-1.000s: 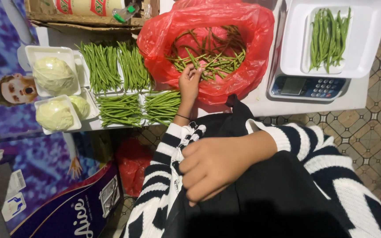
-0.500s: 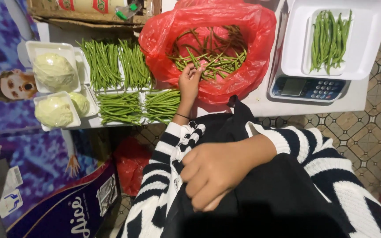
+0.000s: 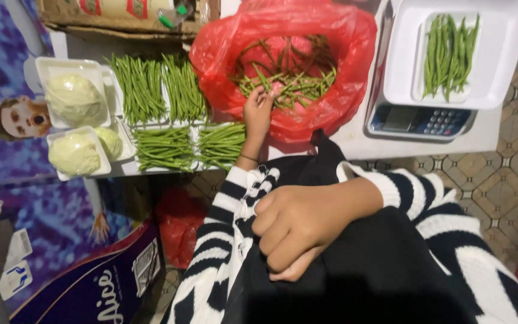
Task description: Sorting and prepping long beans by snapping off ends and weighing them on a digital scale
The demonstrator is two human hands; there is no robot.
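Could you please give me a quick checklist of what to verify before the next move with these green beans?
1. Left hand reaches the loose beans in the red bag: ok.
2. Bag mouth open wide enough: ok.
3. Beans actually pinched in the fingers: cannot tell.
4. White tray sits squarely on the scale: ok.
5. Room left on that tray beside its beans: ok.
6. Right hand free: not ok, it grips the left striped sleeve.
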